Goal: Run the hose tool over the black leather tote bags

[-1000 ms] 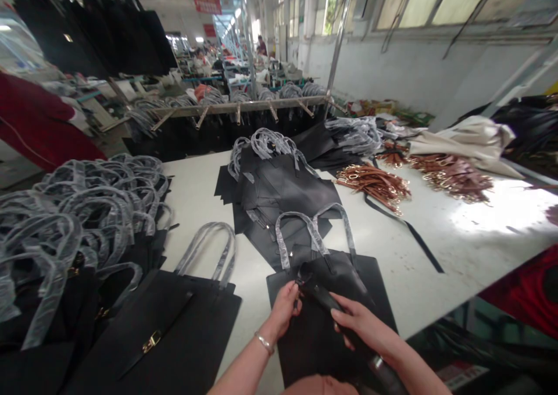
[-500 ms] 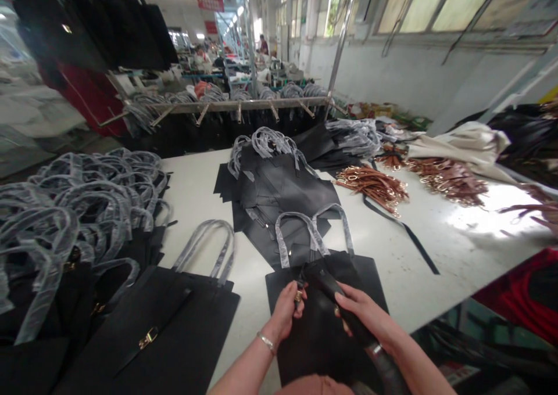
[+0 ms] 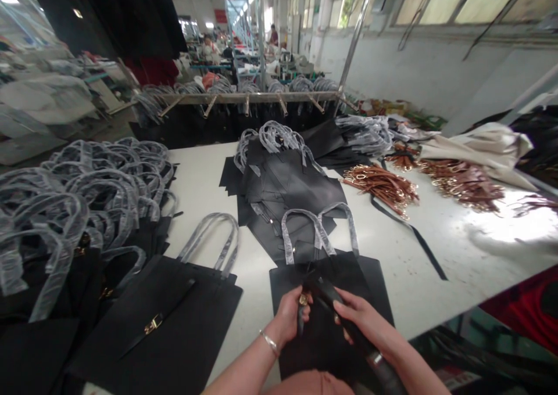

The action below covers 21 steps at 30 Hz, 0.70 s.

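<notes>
My left hand [image 3: 293, 315] is closed on a black strap [image 3: 300, 322] with a small gold clasp, above a black bag panel [image 3: 318, 348] with plastic-wrapped handles. In my right hand [image 3: 360, 313] is a black tube-shaped hand tool [image 3: 357, 332] with a silvery ring; its exact kind is not clear. The tool's front end points at the strap near my left fingers, and I cannot tell if they touch. To the left lies another black bag [image 3: 192, 319] with a strap and gold clasp across its front.
Wrapped handles [image 3: 108, 191] and dark bags are heaped at the left. More black bag pieces [image 3: 296, 180] lie ahead. Brown straps with gold hooks [image 3: 383, 189] and a loose black strip [image 3: 429, 252] rest on the white table [image 3: 418, 296]. A metal rack [image 3: 261, 97] stands behind.
The view has shifted slightly, so the surroundings sit a little further right. Both hands keep their grips, and the strap's loose end now hangs below my left fingers.
</notes>
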### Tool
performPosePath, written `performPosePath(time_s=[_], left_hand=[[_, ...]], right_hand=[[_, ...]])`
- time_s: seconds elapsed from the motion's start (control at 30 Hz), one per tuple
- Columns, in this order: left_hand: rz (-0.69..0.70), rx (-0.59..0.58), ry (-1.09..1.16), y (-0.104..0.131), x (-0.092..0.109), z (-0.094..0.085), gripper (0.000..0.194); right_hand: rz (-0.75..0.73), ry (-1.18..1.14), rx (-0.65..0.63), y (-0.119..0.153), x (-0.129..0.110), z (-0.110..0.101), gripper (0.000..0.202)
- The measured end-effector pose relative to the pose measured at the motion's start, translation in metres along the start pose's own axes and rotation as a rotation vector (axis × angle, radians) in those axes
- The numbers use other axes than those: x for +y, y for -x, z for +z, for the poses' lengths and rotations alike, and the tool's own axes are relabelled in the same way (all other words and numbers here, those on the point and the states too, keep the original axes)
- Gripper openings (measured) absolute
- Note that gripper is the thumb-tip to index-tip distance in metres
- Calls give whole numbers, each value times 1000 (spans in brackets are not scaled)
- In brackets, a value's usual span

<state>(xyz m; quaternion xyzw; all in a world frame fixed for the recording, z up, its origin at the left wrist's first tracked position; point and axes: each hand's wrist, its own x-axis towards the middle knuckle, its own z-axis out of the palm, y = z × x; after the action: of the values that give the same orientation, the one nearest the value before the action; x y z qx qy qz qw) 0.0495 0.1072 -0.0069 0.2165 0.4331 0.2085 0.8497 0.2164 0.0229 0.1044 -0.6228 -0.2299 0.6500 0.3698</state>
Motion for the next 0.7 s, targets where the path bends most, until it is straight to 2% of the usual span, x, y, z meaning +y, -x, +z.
performPosePath(time_s=[0.07, 0.13, 0.27, 0.4, 0.47, 0.6, 0.7], left_hand=[[-11, 0, 19, 0, -2, 1, 25], [34, 20, 28, 0, -5, 2, 22], [200, 93, 11, 0, -14, 3, 27], [274, 137, -29, 0, -19, 1, 31], [291, 151, -50, 0, -19, 1, 31], [334, 189, -81, -2, -16, 1, 33], [366, 215, -105, -2, -15, 3, 30]], right_hand=[[-20, 17, 58, -1, 1, 0, 70], [-18, 30, 70, 1, 4, -1, 73], [14, 49, 68, 9, 14, -6, 77], [31, 54, 12, 7, 22, -3, 72], [29, 50, 9, 2, 20, 2, 72], [0, 76, 103, -2, 14, 5, 72], [21, 93, 62, 2, 12, 3, 73]])
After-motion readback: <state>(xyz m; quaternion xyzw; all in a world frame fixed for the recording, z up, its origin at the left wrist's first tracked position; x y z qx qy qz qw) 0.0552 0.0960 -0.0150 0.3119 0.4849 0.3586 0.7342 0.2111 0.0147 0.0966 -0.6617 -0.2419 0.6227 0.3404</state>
